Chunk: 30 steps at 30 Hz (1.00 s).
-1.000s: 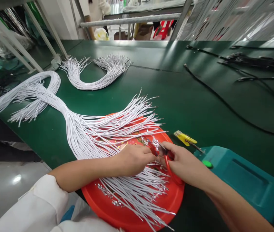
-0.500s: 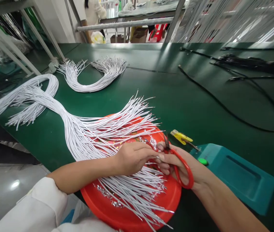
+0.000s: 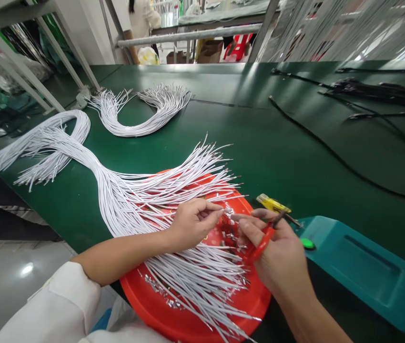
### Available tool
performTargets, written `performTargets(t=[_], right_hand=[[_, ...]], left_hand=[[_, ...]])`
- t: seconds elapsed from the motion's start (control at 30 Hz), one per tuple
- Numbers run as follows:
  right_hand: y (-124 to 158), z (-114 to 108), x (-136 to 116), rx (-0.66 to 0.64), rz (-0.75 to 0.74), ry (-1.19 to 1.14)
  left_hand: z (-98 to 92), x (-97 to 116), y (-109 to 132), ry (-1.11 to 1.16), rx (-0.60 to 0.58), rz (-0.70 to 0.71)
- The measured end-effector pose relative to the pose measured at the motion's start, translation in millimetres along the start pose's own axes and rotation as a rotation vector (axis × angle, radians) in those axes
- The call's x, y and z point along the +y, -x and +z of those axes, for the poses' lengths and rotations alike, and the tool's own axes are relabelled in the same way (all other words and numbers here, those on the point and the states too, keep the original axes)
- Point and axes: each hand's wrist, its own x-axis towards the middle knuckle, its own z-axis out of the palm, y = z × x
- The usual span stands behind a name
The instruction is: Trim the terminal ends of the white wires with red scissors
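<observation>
My left hand [image 3: 193,221] pinches the tip of one white wire [image 3: 220,208] over the red round tray [image 3: 195,319]. A big bundle of white wires [image 3: 131,200] runs from the left across the tray. My right hand [image 3: 276,247] grips red-handled scissors [image 3: 265,238], blades pointing up and away from the wire, its fingertips close to the left hand's. Small silver scraps [image 3: 159,286] lie in the tray.
A yellow-handled tool [image 3: 272,203] lies just right of the tray. A teal device [image 3: 363,269] with a green button [image 3: 308,243] sits at the right. More white wire bundles [image 3: 141,107] lie at the back left, black cables [image 3: 349,166] at the back right.
My right hand turned the scissors from lying across the fingers to pointing up and back. My left hand lifted slightly and now pinches a single wire tip.
</observation>
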Motion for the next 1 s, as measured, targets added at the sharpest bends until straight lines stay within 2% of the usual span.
performTargets(t=[0.1,0.17,0.37,0.47,0.57,0.63,0.73,0.83,0.93,1.0], right_hand=[[0.1,1.9,4.3,0.081,-0.236,0.148],[0.5,5.6,6.4,0.111,-0.340,0.223],[-1.6,15.1,13.1,0.188,-0.398,0.279],[-0.9,14.7,18.5,0.243,-0.442,0.394],[3.9,14.8,21.2,0.292,-0.548,0.532],[6.9,15.3,19.2,0.283,-0.636,0.544],[4.5,13.7,12.1,0.286,-0.683,0.438],[-7.1,6.5,7.1,0.330,-0.542,0.393],[-18.6,-2.2,8.9,0.324,-0.396,0.506],[-22.2,-5.8,11.9,0.353,-0.346,0.653]], left_hand=[[1.5,-0.3,0.7,-0.017,-0.002,0.005],[1.7,-0.7,1.9,-0.054,0.008,0.033],[1.6,-3.7,2.1,-0.112,0.051,0.200],[1.9,-7.4,0.9,-0.190,0.080,0.329],[1.7,-11.8,0.3,-0.297,0.064,0.445],[1.3,-13.4,0.1,-0.338,0.023,0.447],[0.8,-11.7,-0.8,-0.263,-0.022,0.294],[0.7,-6.0,-3.2,-0.037,-0.063,-0.042],[0.6,0.4,-6.9,0.226,-0.145,-0.393],[0.1,3.4,-9.2,0.335,-0.175,-0.508]])
